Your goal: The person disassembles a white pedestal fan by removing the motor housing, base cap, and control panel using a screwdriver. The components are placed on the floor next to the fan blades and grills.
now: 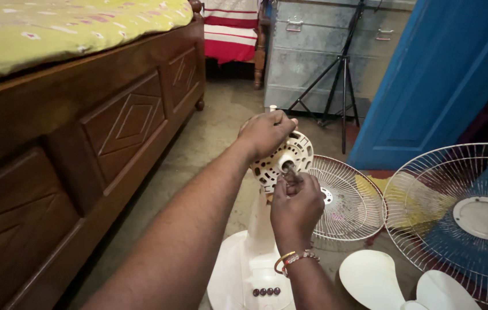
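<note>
White wire fan guards point(344, 198) and blades point(396, 284) beside both hands point(281, 166).

Floor point(215, 123): I see bare concrete
On it: fan base point(238, 275), two grilles point(350, 201) point(462, 218), blade point(393, 284), tripod point(341, 80), bed point(83, 143)

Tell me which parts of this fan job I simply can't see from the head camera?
- Motor head: its top is covered by the left hand.
- What the right hand fingers pinch at the hub: too small, hidden by the fingers.
- Fan blades: cut off by the bottom edge.
- Front grille: cut off at the right edge.
</note>
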